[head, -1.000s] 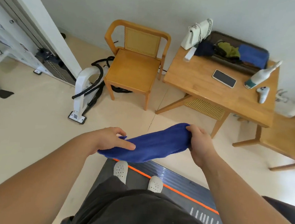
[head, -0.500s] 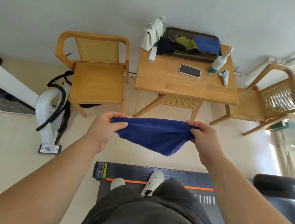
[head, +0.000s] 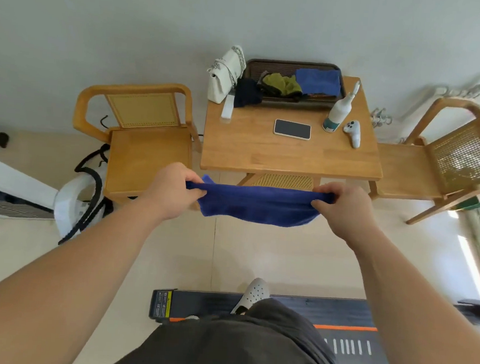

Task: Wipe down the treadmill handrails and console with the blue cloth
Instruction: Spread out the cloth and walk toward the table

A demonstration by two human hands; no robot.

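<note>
Our left hand point(head: 172, 189) and right hand point(head: 343, 210) each pinch an end of the cloth point(head: 257, 204), stretched taut; an uneven pull risks dropping it onto the treadmill point(head: 337, 313).

I am counting two wooden chairs point(head: 147, 143) point(head: 446, 166), one table point(head: 264, 155), one phone point(head: 292, 129), one white handbag point(head: 224, 75), and two blue cloths point(head: 257, 204) point(head: 318, 81).

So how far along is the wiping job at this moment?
Done: only the pick-up; the dark blue terry cloth is off any surface, stretched between the left hand and right hand. In hand: holding it taut over the floor, facing the square wooden table. Left: all the wiping. No handrail or console is clearly in view; only the black treadmill deck shows underfoot, and the cloth touches nothing.
</note>
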